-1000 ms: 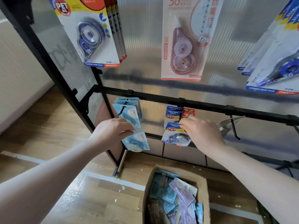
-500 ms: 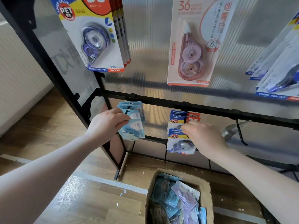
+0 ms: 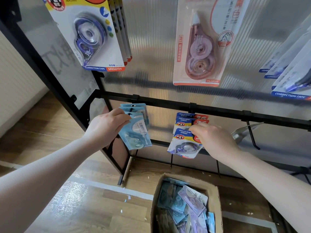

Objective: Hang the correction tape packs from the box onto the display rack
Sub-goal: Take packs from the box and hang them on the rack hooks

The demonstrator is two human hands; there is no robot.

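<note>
My left hand (image 3: pixel 107 126) pinches the top of a light blue correction tape pack (image 3: pixel 136 135) at the front of a hook on the lower black rail (image 3: pixel 165 102), where two more light blue packs (image 3: pixel 134 106) hang behind it. My right hand (image 3: pixel 215 140) grips the upper edge of a blue and white PET pack (image 3: pixel 183 145) at the neighbouring hook, in front of two like packs (image 3: pixel 186 117). On the floor below stands the open cardboard box (image 3: pixel 217 207) with several blue and purple packs (image 3: pixel 181 204).
Larger packs hang on the upper row: a blue PET pack (image 3: pixel 89 36), a pink pack (image 3: pixel 202 44) and blue packs (image 3: pixel 292 73) at the right. A bare black hook (image 3: pixel 252 135) juts out right of my right hand. Wood floor (image 3: pixel 50 132) lies to the left.
My left hand has lifted the light blue pack up and right onto the front of its hook. My right hand stays at the PET pack's top edge. The camera came nearer.
</note>
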